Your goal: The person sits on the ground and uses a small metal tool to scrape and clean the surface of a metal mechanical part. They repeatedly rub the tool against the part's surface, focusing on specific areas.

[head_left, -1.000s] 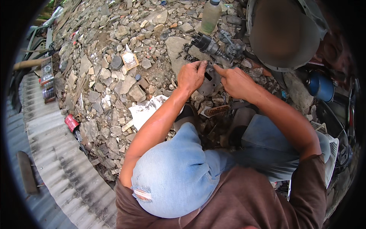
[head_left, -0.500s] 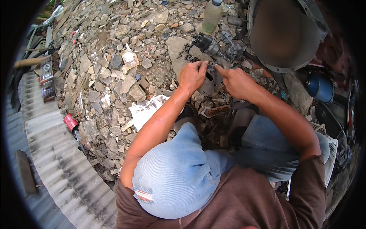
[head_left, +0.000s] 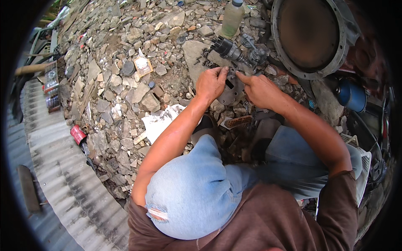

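Holding left hand [head_left: 210, 86] at ten o'clock of grey metal plate [head_left: 228, 97], right hand [head_left: 261, 92] at three; apart; cannot tell any grip.

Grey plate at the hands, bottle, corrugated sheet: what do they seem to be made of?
Plate: likely metal, dull grey, with a dark slot in it. Bottle: plastic or glass, I can't tell which; it is smooth, see-through and greenish. Corrugated sheet: metal or fibre cement, left open; matte pale grey, evenly ridged, darkly stained.
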A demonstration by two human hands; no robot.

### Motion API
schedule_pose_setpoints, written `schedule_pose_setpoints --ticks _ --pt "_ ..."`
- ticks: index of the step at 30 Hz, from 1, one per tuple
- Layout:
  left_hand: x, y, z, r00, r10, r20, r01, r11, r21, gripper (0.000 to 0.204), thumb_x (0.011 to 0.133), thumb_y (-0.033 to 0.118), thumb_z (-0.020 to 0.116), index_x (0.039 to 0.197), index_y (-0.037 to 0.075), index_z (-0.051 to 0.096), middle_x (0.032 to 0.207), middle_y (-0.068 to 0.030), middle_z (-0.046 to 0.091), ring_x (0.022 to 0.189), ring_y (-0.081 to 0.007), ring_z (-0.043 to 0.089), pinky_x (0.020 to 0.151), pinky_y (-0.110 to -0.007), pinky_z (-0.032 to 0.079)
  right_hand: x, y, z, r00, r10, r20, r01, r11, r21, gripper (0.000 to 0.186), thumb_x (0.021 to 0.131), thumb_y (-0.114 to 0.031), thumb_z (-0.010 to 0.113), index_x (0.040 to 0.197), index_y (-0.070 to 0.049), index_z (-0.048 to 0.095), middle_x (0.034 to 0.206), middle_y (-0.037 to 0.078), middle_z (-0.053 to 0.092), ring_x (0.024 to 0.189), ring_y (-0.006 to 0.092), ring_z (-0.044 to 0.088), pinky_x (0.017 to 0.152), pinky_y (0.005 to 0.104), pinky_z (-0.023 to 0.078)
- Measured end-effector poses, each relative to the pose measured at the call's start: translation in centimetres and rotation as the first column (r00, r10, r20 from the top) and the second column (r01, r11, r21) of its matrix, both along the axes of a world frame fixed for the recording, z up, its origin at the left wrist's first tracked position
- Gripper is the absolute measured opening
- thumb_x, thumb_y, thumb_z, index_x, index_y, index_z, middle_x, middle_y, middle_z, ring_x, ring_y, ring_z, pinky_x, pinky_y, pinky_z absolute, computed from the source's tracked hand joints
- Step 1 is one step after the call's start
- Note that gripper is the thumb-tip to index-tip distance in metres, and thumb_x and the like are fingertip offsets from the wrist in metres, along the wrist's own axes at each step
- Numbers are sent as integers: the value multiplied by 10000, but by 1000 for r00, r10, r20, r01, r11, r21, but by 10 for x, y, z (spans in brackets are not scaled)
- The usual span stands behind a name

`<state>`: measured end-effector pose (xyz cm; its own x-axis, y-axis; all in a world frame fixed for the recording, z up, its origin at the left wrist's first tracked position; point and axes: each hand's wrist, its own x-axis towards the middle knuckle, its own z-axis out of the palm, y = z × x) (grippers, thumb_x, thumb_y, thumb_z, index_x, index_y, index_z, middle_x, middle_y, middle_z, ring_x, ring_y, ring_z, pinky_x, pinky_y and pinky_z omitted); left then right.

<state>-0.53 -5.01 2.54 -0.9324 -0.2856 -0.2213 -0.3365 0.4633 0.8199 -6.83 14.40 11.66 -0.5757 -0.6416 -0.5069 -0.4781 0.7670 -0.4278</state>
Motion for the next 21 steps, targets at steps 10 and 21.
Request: schedule_pose_setpoints --ticks 10,21 --pt "-2 0 -1 999 -10 48 8 1000 29 446 1056 464 604 1062 74 819 831 -237 742 845 -450 733 760 -511 554 -3 10 -7 999 -30 12 31 998 -52 596 974 -105 528 1566 -41 518 968 338 717 935 508 706 893 569 550" --pt "2 2 -6 998 -10 -63 8 1000 -25 482 1069 468 603 1112 29 798 819 -225 741 777 -362 737 766 -437 551 6 13 2 1000 26 2 -26 1000 16 616 986 -130 549 1593 -55 481 1050 317 738 990 517 709 919 584 561"
